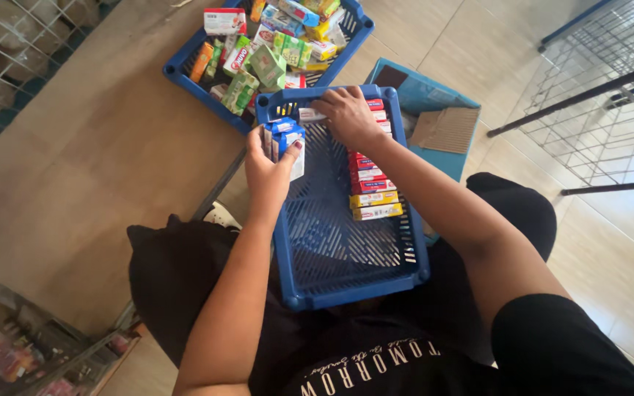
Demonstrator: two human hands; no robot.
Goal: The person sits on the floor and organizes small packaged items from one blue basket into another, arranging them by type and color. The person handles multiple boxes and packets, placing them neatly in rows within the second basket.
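A blue plastic basket [332, 271] rests on my lap. A row of small red and yellow boxes [373, 183] lines its right side. My left hand [269, 172] grips a small stack of blue-and-white boxes [284, 139] upright over the basket's left edge. My right hand [346, 116] reaches to the basket's far end and presses on a white-and-red box [310, 114] there.
A second blue basket [185, 77] full of mixed small boxes sits on the wooden table [89, 161] ahead. A blue box with cardboard [445, 128] lies on the tiled floor to the right. Wire racks stand at far right [603, 88] and upper left [9, 51].
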